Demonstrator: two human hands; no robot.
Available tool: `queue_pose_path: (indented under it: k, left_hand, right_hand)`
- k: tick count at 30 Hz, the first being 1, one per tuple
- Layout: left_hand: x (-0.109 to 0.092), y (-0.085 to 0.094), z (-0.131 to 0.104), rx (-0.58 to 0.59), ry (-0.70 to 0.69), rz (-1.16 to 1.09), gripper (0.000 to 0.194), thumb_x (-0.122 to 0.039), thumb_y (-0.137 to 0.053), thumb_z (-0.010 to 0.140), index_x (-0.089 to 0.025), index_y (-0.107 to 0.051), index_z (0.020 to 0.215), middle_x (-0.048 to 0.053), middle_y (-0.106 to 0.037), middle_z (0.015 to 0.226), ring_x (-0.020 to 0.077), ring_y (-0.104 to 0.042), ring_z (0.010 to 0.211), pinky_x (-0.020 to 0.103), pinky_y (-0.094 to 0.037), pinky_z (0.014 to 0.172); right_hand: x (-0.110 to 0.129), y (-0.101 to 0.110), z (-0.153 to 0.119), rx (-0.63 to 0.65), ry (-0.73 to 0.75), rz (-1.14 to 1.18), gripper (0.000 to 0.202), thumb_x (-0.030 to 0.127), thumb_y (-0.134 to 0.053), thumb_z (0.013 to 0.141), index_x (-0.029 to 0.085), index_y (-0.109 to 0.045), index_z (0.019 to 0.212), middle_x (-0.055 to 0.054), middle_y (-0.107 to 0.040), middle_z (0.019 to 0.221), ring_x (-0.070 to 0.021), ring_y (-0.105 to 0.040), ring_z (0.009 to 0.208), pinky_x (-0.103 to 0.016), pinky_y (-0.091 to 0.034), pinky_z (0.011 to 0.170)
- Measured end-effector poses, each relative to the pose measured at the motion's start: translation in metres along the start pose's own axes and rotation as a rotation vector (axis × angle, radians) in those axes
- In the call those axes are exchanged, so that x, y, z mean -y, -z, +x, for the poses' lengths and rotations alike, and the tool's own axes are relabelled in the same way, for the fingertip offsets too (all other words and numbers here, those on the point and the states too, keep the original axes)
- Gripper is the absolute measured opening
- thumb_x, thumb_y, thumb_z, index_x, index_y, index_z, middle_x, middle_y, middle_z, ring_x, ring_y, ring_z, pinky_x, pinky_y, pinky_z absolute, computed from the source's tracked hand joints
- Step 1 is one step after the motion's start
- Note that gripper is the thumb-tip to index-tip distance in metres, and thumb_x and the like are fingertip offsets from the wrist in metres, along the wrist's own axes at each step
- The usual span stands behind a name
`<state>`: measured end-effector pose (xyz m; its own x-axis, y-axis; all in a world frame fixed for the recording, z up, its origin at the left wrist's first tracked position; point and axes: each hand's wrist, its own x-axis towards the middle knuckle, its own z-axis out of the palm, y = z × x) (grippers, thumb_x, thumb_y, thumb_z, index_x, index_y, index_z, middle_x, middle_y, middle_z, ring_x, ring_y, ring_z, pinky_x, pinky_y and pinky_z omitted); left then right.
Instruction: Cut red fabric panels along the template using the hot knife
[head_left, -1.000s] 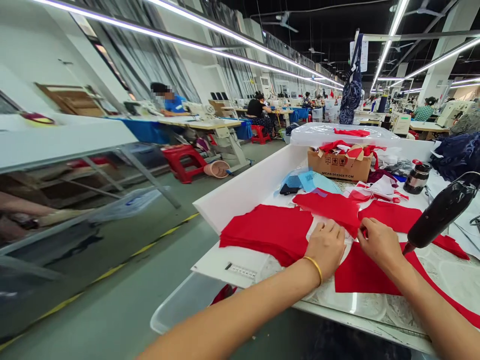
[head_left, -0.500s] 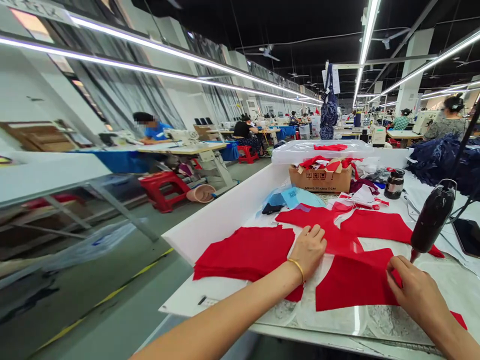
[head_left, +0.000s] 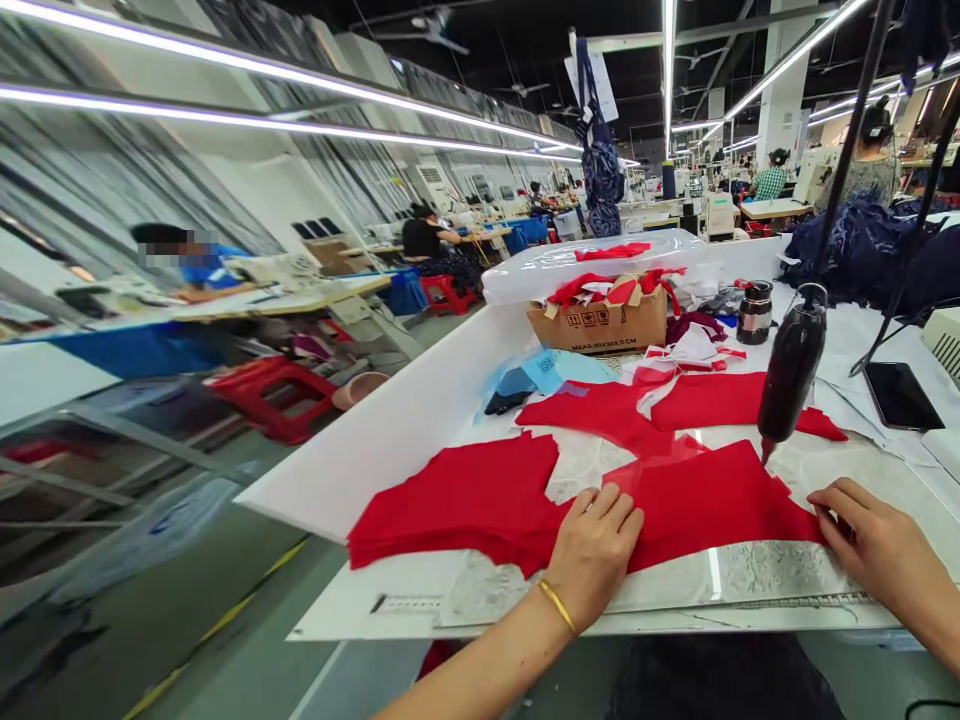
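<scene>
My left hand (head_left: 598, 550), with a gold bangle at the wrist, lies closed at the left end of a red fabric piece (head_left: 697, 505), fingers bent down onto it. At that piece's right corner, my right hand (head_left: 874, 535) pinches the edge between thumb and forefinger. The piece lies flat near the table's front edge. To its left, a stack of red fabric pieces (head_left: 457, 495) reaches under or against my left hand. Above the piece's right part hangs a black tool (head_left: 793, 370) with a narrow pointed tip. More red pieces (head_left: 712, 400) lie behind.
A cardboard box (head_left: 600, 328) of red scraps stands at the back, near a dark jar (head_left: 754, 312). A phone (head_left: 902, 395) lies at the right, before a dark blue fabric heap (head_left: 870, 250). A white raised border (head_left: 375, 430) edges the table's left. Co-workers sit at sewing machines beyond.
The view has turned right and slightly down. My left hand has moved from the piece's back left toward its front left. The piece lies more spread out, its right corner still at my right hand.
</scene>
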<state>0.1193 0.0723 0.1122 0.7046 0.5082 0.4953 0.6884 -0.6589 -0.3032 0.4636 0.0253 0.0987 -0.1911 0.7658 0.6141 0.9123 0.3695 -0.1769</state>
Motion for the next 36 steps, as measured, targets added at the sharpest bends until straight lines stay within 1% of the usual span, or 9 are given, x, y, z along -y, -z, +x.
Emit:
queue_pose_path:
  k: [7,15,19,22,25,27,30,33,36]
  left_hand:
    - [-0.007,0.006,-0.002,-0.035,-0.003,-0.008,0.022,0.002,-0.054,0.087,-0.018,-0.063,0.085,0.003,-0.060,0.079,0.0226,-0.054,0.081,0.037,-0.043,0.079]
    - [-0.002,0.009,-0.008,-0.027,0.002,0.021,0.022,-0.001,-0.056,0.085,-0.018,-0.066,0.095,0.004,-0.063,0.085,0.0240,-0.056,0.085,0.038,-0.043,0.079]
    - [0.001,0.009,-0.011,-0.018,0.017,0.021,0.021,-0.001,-0.057,0.085,-0.019,-0.065,0.093,0.003,-0.062,0.084,0.0232,-0.056,0.083,0.037,-0.043,0.079]
    - [0.001,0.008,-0.010,-0.009,0.022,0.007,0.020,-0.001,-0.058,0.085,-0.019,-0.064,0.091,0.003,-0.061,0.083,0.0229,-0.055,0.082,0.037,-0.043,0.078]
    - [-0.001,0.006,-0.007,-0.006,0.022,0.004,0.021,0.000,-0.059,0.085,-0.020,-0.064,0.090,0.003,-0.061,0.083,0.0230,-0.055,0.082,0.036,-0.043,0.077]
    - [-0.003,0.004,-0.005,-0.012,0.018,0.002,0.021,0.001,-0.058,0.084,-0.019,-0.064,0.089,0.003,-0.061,0.083,0.0232,-0.054,0.082,0.036,-0.042,0.076]
    - [-0.006,0.002,-0.002,-0.022,0.015,-0.007,0.021,0.001,-0.058,0.083,-0.019,-0.063,0.084,0.004,-0.060,0.082,0.0233,-0.053,0.082,0.037,-0.042,0.077]
    - [-0.006,0.003,-0.001,-0.023,0.021,-0.009,0.021,0.002,-0.058,0.083,-0.018,-0.063,0.084,0.005,-0.060,0.083,0.0237,-0.053,0.084,0.037,-0.043,0.079]
    - [-0.003,0.007,-0.004,-0.012,0.029,0.000,0.023,0.004,-0.058,0.081,-0.018,-0.064,0.083,0.005,-0.059,0.082,0.0239,-0.053,0.084,0.037,-0.042,0.079]
  right_hand:
    - [-0.003,0.006,-0.009,-0.041,-0.069,-0.001,0.028,0.032,-0.045,0.103,0.021,-0.068,0.090,-0.001,-0.070,0.081,-0.0104,-0.062,0.055,-0.024,-0.044,0.047]
    - [0.000,-0.009,0.031,0.283,-0.283,0.043,0.023,0.036,-0.053,0.095,0.024,-0.073,0.092,-0.003,-0.072,0.092,-0.0137,-0.062,0.060,-0.026,-0.038,0.048]
    - [0.005,-0.011,0.041,0.273,-0.319,0.100,0.021,0.035,-0.053,0.091,0.024,-0.066,0.080,-0.002,-0.069,0.086,-0.0136,-0.058,0.058,-0.027,-0.036,0.050]
    - [0.006,-0.002,0.036,0.173,-0.351,0.146,0.029,0.044,-0.050,0.091,0.024,-0.063,0.075,-0.001,-0.067,0.083,-0.0121,-0.053,0.051,-0.027,-0.037,0.049]
    - [0.001,0.011,0.023,0.142,-0.429,0.127,0.030,0.050,-0.051,0.084,0.025,-0.060,0.070,0.000,-0.065,0.076,-0.0128,-0.049,0.046,-0.028,-0.037,0.046]
    - [-0.006,0.021,0.011,0.163,-0.526,0.104,0.030,0.053,-0.053,0.079,0.026,-0.059,0.069,0.001,-0.062,0.066,-0.0145,-0.049,0.045,-0.030,-0.038,0.047]
    - [-0.016,0.033,-0.004,0.279,-0.655,0.121,0.031,0.058,-0.057,0.076,0.028,-0.059,0.071,0.003,-0.059,0.057,-0.0157,-0.050,0.043,-0.031,-0.040,0.048]
    - [-0.016,0.040,-0.013,0.349,-0.680,0.167,0.031,0.059,-0.060,0.077,0.028,-0.060,0.074,0.004,-0.061,0.058,-0.0148,-0.049,0.043,-0.030,-0.040,0.049]
    - [-0.005,0.037,-0.014,0.293,-0.669,0.202,0.029,0.055,-0.062,0.079,0.027,-0.059,0.073,0.004,-0.059,0.057,-0.0143,-0.048,0.046,-0.029,-0.039,0.050]
